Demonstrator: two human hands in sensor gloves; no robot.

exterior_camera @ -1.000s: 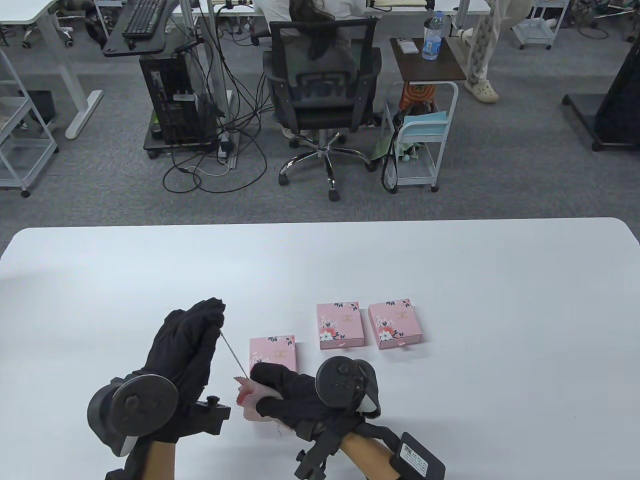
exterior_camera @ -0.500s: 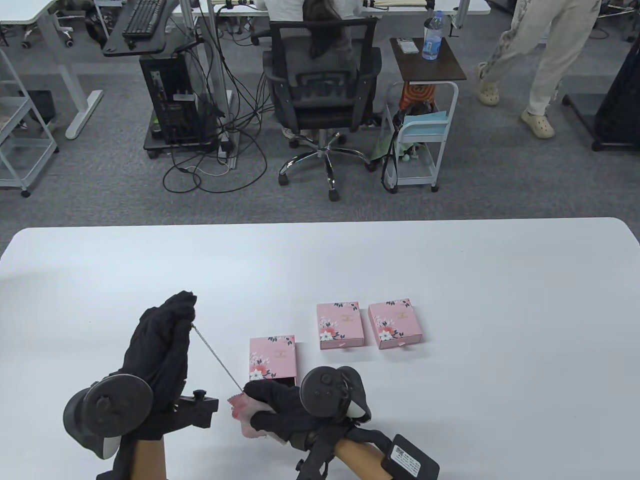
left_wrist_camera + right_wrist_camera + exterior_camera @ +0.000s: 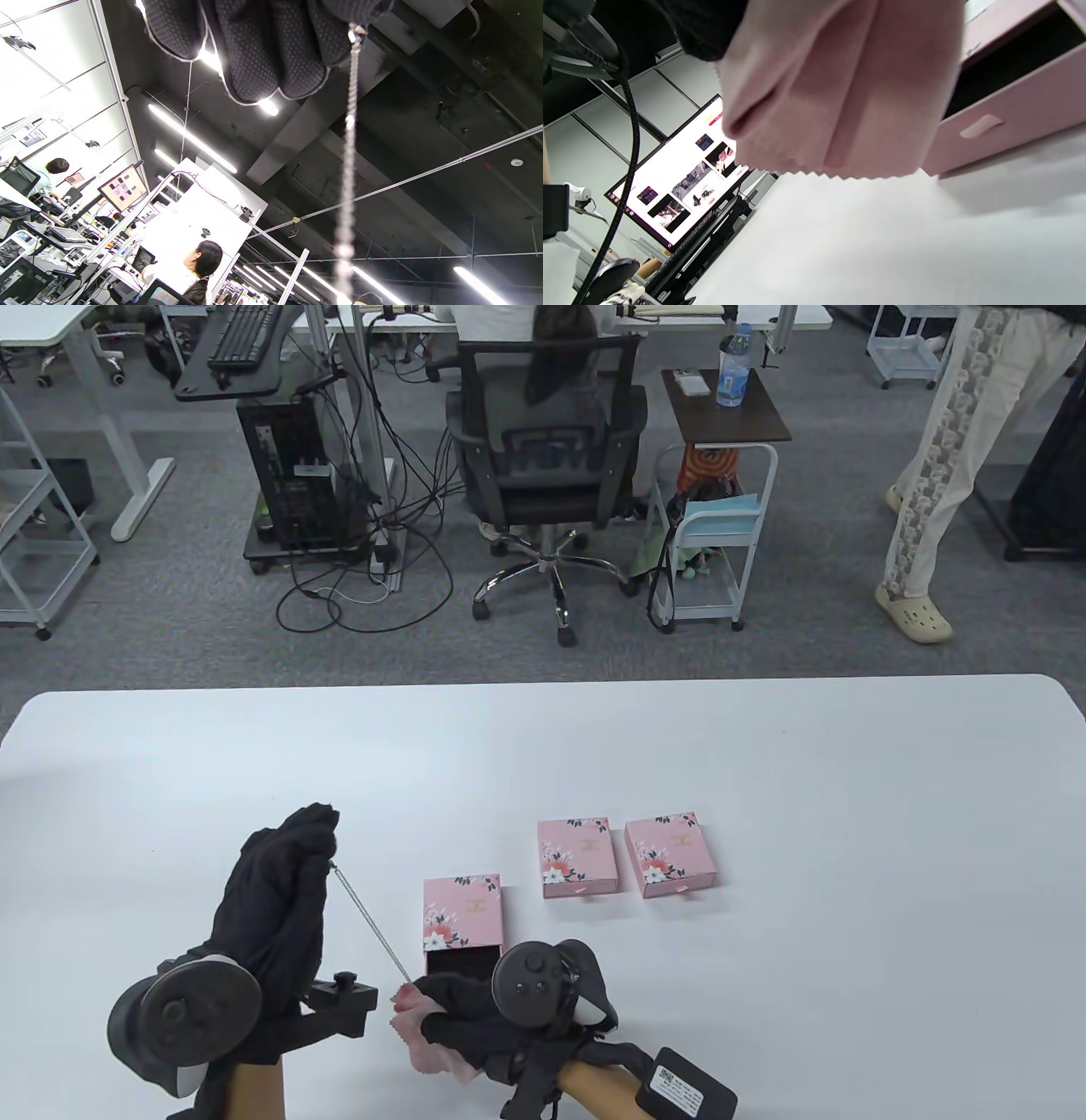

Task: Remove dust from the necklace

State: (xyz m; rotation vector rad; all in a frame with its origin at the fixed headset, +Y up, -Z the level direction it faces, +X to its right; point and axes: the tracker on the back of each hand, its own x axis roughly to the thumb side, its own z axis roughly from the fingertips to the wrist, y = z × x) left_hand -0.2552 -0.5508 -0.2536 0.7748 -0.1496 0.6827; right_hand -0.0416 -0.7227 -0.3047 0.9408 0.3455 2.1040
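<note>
- Table view: left hand (image 3: 276,891) pinches one end of the necklace (image 3: 371,927), raised above the desk (image 3: 764,780).
- Chain runs taut, slanting down into the pink cloth (image 3: 416,1037); right hand (image 3: 475,1018) fingers curl round both.
- Judgement: thin, light, limp, likely slippery; hold by the ends, wipe gently.

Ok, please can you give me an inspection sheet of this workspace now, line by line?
Surface: white table, bare at the far side.
Job's things: necklace stretched taut between the hands; pink cloth wrapped around its lower end.
Clutter: open pink box with its drawer pulled out; two closed pink boxes beside it.
Grippers: left hand pinches the chain's top; right hand grips the cloth.
Cables: nothing seen on the table; a tangle on the floor.
Surroundings: office chair, seated person, someone walking.
</note>
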